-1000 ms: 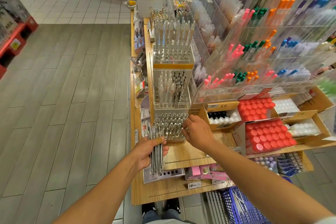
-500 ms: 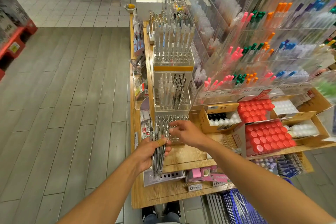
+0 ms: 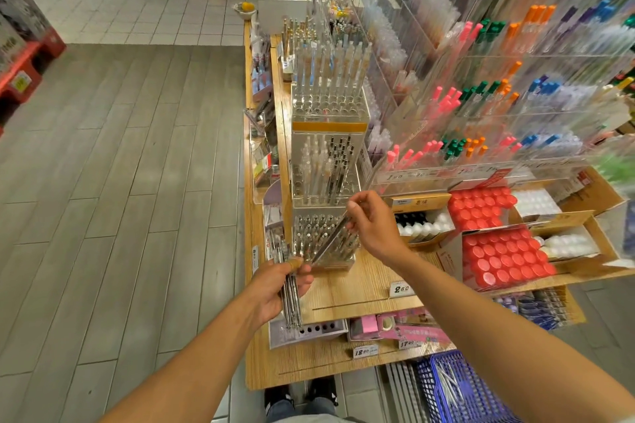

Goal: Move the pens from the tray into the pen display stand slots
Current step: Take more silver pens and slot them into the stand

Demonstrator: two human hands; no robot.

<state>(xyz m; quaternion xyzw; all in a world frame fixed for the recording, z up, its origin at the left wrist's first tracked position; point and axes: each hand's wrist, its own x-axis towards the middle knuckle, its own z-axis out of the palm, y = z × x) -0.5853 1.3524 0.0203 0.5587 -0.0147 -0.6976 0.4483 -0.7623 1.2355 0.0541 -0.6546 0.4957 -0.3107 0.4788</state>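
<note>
**One pen drawn from the bundle**

While my left hand [image 3: 275,288] curls round a bundle of pens [image 3: 290,299], thumb pressed on top, my right hand [image 3: 372,227] pinches a single pen [image 3: 330,239] by its far end. That pen slants down and left, its near tip close to my left thumb, and it crosses in front of the lowest tier of the stand [image 3: 326,237]. The stand rises in three clear tiers on the wooden surface [image 3: 360,288]; its lowest tier is packed with pens. The bundle hangs over a small box with round holes [image 3: 309,331] at the near edge. Red-capped bottles [image 3: 501,257] sit in cardboard boxes to the right. A blue basket [image 3: 457,388] stands on the floor nearest me.
</note>
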